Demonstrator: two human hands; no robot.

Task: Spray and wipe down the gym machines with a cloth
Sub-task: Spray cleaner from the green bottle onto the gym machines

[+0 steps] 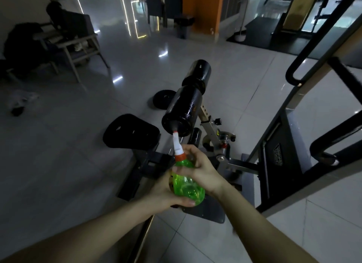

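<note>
Both hands are on the spray bottle (188, 186), held out in front of the chest above the machine's dark frame (148, 160). It's a translucent bright green bottle, rounded in the body, with an orange collar (180, 156) at the neck and a long white sprayer head (176, 144) that ends in a small red tip. The left hand (166, 194) cups the base from below, thumb curled across the bottom of the green plastic. The right hand (201, 170) wraps over the shoulder and neck, fingers hooked just under the orange collar. The bottle tilts forward, its red tip right up against the end face of the near black roller pad (182, 113), whose skin glints in spots. A second roller pad (197, 72) sits beyond it. A black seat pad (131, 133) lies to the left, and a weight plate (162, 102) is flat on the glossy tiled floor (78, 125).
</note>
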